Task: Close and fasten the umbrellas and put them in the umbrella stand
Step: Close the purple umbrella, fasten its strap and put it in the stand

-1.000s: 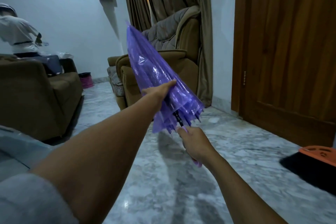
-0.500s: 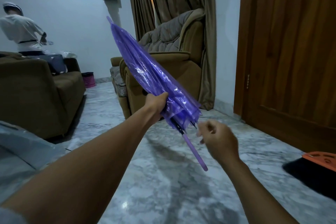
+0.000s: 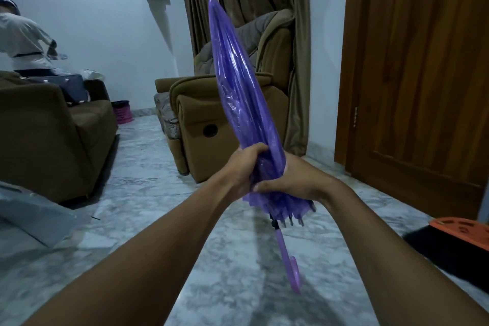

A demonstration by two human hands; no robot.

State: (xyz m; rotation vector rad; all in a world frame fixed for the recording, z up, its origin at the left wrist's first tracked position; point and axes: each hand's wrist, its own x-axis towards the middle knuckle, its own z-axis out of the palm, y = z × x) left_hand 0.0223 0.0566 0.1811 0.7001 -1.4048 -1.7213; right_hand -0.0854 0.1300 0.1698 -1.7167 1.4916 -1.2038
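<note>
The right hand [image 3: 293,182] has left the handle [image 3: 292,270] and now clenches the folded purple umbrella [image 3: 238,87] beside the left hand [image 3: 243,167], handle dangling below both grips over the floor [image 3: 148,182], which suggests fastening comes next.

Umbrella [image 3: 238,92] glossy translucent plastic; floor [image 3: 238,259] polished marble; door [image 3: 423,61] grained wood.

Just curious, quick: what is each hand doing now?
Left hand: closed around the folded purple plastic umbrella.
Right hand: closed around the same umbrella.
</note>
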